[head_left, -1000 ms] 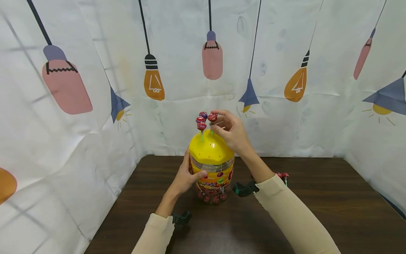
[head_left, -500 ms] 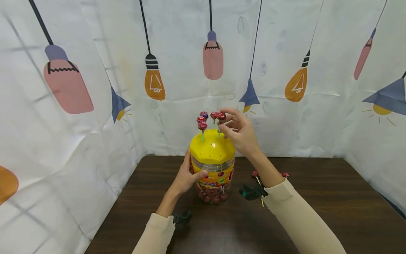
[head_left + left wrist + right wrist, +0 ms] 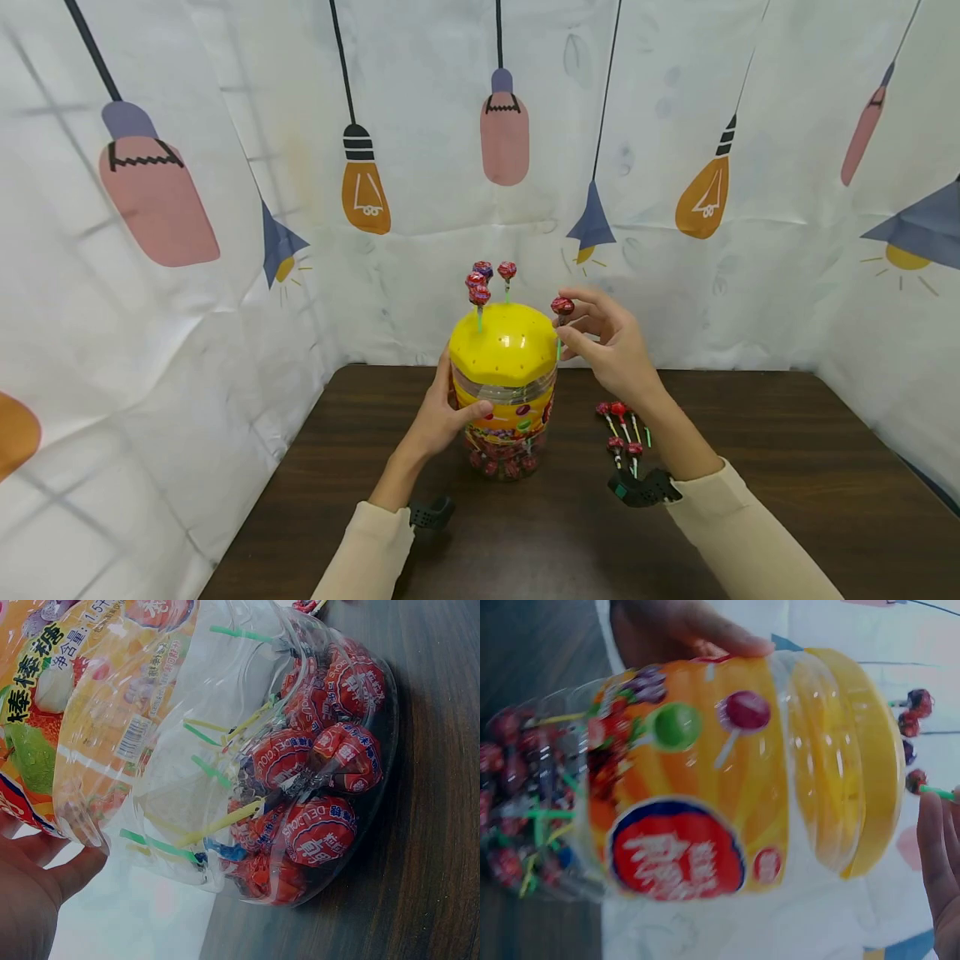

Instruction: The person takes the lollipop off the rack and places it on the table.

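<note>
A clear plastic jar [image 3: 504, 421] with a yellow lid [image 3: 504, 343] stands upright on the table, red-wrapped lollipops [image 3: 322, 830] in its bottom. My left hand [image 3: 441, 421] grips the jar's left side, thumb across the orange label [image 3: 705, 780]. Several lollipops [image 3: 478, 295] stick up from the lid's far left part and its back. To the right of the lid, my right hand [image 3: 611, 342] pinches a red lollipop [image 3: 562, 306] with its green stick pointing down, near the lid's edge. In the right wrist view only some fingers [image 3: 936, 847] of that hand and the green stick show.
On the dark wooden table [image 3: 765, 467], several loose lollipops [image 3: 617, 444] lie right of the jar, under the right forearm. A white cloth backdrop [image 3: 420, 292] with printed lamps hangs behind the table's far edge.
The right hand has moved right and down from over the lid, carrying a lollipop away from those standing there. The loose lollipops on the table are now more exposed. The left hand stays put.
</note>
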The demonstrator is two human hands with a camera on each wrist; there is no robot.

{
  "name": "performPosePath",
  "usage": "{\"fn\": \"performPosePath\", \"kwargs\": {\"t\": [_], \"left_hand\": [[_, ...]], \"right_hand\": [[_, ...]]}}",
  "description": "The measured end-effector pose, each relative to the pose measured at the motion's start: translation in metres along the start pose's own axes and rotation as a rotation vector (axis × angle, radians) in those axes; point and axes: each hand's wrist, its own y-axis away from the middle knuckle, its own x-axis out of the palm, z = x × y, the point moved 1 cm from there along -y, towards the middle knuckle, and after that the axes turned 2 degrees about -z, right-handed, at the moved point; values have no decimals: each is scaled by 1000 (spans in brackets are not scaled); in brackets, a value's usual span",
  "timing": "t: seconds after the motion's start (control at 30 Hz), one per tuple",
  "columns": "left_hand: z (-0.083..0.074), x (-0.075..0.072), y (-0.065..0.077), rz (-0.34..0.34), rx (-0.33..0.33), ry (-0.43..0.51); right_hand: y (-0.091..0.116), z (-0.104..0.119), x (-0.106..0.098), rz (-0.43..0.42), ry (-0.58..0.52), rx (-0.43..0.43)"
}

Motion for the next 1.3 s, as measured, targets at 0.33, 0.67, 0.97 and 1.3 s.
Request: {"fn": "performPosePath", "kwargs": {"t": [0.33,0.67,0.97,1.3], "left_hand": [[-1,2,-2,11,2,19],[0,3,-5,15,26,24],[-1,3,-5,14,20,42],[2,0,-3,-4,17,-7]], "right_hand": [[47,-25,-32,11,80,89],[104,-67,-69,4,149,238],[138,-98,-94,5,143,314],[145,-119,-109,69,117,434]]}}
